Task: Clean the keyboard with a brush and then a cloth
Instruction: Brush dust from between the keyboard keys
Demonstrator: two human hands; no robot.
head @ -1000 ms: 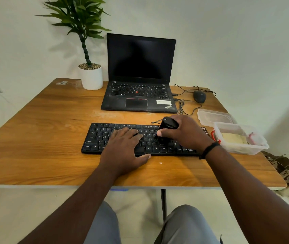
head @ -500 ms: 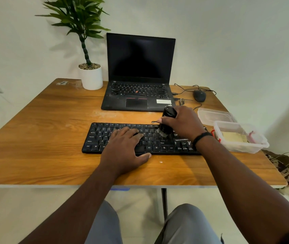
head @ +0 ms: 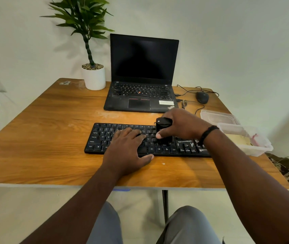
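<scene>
A potted plant (head: 94, 74) stands at the desk's (head: 34, 138) far left; beside it an open laptop (head: 141, 95) marked ThinkPad; the keyboard (head: 103, 140) lies in front, left hand (head: 127, 147) spread flat on it, right hand (head: 182, 127) gripping the black brush (head: 164, 131) upright on the keys; a mouse (head: 202, 97) and 2 clear tubs (head: 245, 138) sit right.

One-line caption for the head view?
Right hand brushes keyboard with black brush; left hand steadies it.
</scene>
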